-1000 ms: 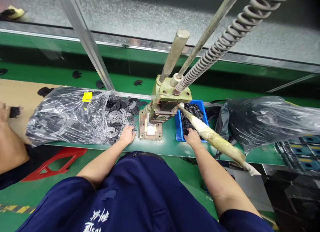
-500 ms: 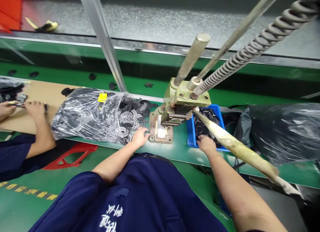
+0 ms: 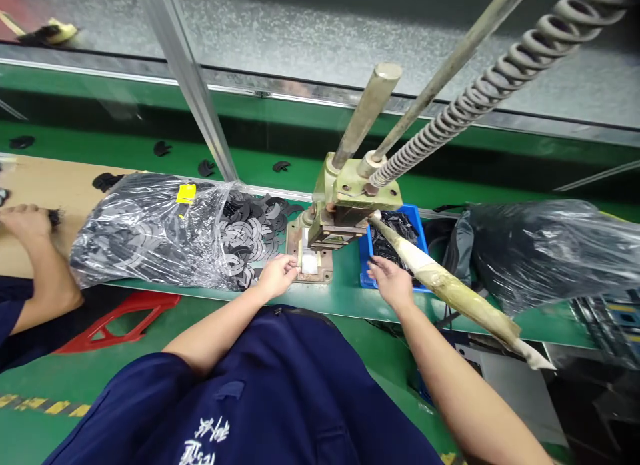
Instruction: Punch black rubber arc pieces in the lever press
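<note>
My left hand (image 3: 279, 276) is at the left front edge of the press base (image 3: 325, 273), thumb and fingers drawn together. Anything between those fingertips is too small to make out. A pale plate (image 3: 309, 261) lies on the base, below the raised press head (image 3: 340, 228). To the right, my right hand (image 3: 393, 285) is over the near left rim of a blue bin (image 3: 367, 278), its fingers pinched. What it grips cannot be made out. Inside the bin are dark strip-like pieces (image 3: 400, 226).
Curved grey and black pieces (image 3: 245, 231) spill from a clear plastic bag (image 3: 145, 231) on the left. The press lever (image 3: 440, 278) slants toward me over the bin. A dark wrapped bag (image 3: 560, 251) lies right. A co-worker's hand (image 3: 25, 221) holds a small brush-like thing at far left.
My right hand has come up out of the bin and moved left to its near rim. My left hand's fingers have drawn closer together at the press base. The view has shifted.
</note>
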`<state>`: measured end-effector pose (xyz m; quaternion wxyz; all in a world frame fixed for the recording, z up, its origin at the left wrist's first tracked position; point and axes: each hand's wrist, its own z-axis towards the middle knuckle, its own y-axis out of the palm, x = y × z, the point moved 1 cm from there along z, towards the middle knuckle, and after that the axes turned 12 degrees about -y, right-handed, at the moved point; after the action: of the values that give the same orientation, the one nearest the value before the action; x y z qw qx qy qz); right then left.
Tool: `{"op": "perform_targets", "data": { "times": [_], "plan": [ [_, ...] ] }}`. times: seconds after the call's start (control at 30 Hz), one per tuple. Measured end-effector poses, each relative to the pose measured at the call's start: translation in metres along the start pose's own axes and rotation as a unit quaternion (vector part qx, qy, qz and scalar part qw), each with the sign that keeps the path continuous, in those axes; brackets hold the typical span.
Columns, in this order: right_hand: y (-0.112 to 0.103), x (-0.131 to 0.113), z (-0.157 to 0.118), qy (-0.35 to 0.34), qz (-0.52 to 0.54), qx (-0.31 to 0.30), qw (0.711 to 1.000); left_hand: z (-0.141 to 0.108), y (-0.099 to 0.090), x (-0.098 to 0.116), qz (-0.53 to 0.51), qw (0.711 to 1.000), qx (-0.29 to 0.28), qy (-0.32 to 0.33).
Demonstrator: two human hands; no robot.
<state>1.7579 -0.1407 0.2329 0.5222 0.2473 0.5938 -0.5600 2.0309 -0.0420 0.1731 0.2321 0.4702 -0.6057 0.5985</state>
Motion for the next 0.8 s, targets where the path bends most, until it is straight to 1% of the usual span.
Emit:
{"op": "perform_targets", "data": {
  "times": [0.07,0.13,0.23,0.33,0.4,0.5,0.53,0.57,0.7,0.8],
  "plan": [
    [0.019,0.005,-0.008,0.015,-0.007,-0.005,1.0,-0.005,0.004,0.013,-0.019,0.999,-0.032,0.037],
    [0.039,0.003,-0.015,0.021,-0.009,-0.021,1.0,-0.011,0.007,0.026,-0.027,0.995,-0.055,0.085],
    [0.061,-0.011,-0.023,0.024,0.005,-0.05,0.998,-0.018,0.005,0.04,-0.032,0.987,-0.07,0.142],
    [0.074,-0.024,-0.026,0.04,0.044,-0.076,0.995,-0.021,0.001,0.043,-0.034,0.982,-0.074,0.17],
    [0.081,-0.028,-0.027,0.063,0.082,-0.089,0.991,-0.02,-0.001,0.042,-0.037,0.985,-0.067,0.154],
    [0.089,-0.031,-0.027,0.114,0.155,-0.106,0.975,-0.018,-0.001,0.037,-0.077,0.992,-0.079,0.067],
    [0.091,-0.032,-0.027,0.133,0.179,-0.109,0.969,-0.017,-0.001,0.036,-0.09,0.991,-0.088,0.046],
    [0.093,-0.032,-0.027,0.15,0.201,-0.11,0.962,-0.017,0.0,0.034,-0.099,0.99,-0.093,0.04],
    [0.098,-0.035,-0.026,0.205,0.264,-0.1,0.937,-0.019,0.0,0.03,-0.08,0.989,-0.083,0.095],
    [0.099,-0.037,-0.025,0.229,0.289,-0.088,0.926,-0.019,-0.001,0.026,-0.056,0.989,-0.075,0.113]
  ]
}}
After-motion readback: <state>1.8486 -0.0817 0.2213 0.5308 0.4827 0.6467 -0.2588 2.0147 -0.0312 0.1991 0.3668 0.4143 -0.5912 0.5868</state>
